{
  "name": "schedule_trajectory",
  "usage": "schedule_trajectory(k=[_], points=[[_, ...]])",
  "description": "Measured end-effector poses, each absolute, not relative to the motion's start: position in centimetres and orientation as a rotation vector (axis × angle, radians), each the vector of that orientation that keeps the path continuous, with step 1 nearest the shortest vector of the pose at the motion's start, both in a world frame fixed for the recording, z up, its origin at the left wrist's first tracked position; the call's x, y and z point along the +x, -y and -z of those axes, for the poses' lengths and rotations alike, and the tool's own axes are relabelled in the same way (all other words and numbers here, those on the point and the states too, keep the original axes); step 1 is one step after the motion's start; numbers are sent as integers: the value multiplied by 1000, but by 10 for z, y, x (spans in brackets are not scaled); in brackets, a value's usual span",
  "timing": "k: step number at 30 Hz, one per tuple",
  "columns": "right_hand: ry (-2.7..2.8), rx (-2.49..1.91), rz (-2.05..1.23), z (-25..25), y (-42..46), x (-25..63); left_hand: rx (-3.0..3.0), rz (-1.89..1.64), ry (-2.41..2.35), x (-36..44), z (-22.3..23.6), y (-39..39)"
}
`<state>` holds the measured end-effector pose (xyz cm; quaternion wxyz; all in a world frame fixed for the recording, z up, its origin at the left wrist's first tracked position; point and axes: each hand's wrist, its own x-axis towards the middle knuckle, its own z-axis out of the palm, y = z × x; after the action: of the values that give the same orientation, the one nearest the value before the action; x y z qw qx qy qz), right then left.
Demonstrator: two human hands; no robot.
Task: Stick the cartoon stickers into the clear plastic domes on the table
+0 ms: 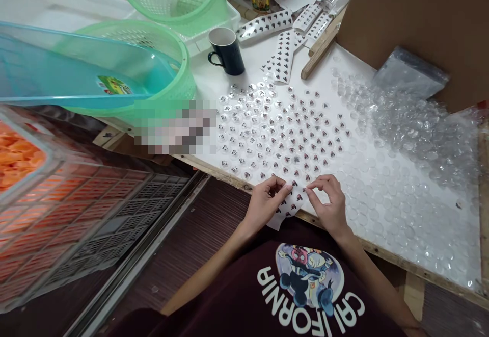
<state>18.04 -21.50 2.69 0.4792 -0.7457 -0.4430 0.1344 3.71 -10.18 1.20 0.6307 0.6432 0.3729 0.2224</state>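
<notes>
At the table's front edge, my left hand (267, 200) pinches a white sheet of small dark-and-red stickers (281, 215) between thumb and fingers. Just right of it, my right hand (330, 205) has thumb and forefinger closed on what looks like a single small sticker (304, 189), mostly covered by the fingertips. Beyond both hands lie many clear round discs bearing stickers (267, 138), spread in loose rows. To the right, more clear discs (367, 199) lie flat without stickers.
A heap of clear discs (416, 128) and a plastic bag (410, 72) lie at right beside a cardboard sheet (416, 16). Behind are sticker strips (284, 54), a wooden stick (321, 54) and a dark mug (229, 59). Left are green baskets (183, 72), a blue tub (57, 67) and a crate (95, 214).
</notes>
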Motion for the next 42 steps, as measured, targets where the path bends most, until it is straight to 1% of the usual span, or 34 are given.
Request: schedule_trajectory(k=[7,13,20,26,30,33,39,42], points=[[817,-1719,-499,-30,206,189,1551,-501,-818,38,-11,103],[862,-1666,-689,-24,202,181,1590,-497,-775,40,-11,104],[885,-1668,-561,-26,201,176,1599,-486,-788,39,-11,105],[758,-1576,-615,-26,204,180,1646,-429,-725,35,-12,105],[620,-1545,-572,-33,214,193,1660,-404,-740,30,-9,102],[595,-1635,-569,-35,228,200,1658,-485,-834,27,-6,98],[744,-1942,-843,-20,249,189,1636,-567,-902,25,-4,91],[806,-1993,-812,-13,250,182,1633,-564,-904,24,-3,91]])
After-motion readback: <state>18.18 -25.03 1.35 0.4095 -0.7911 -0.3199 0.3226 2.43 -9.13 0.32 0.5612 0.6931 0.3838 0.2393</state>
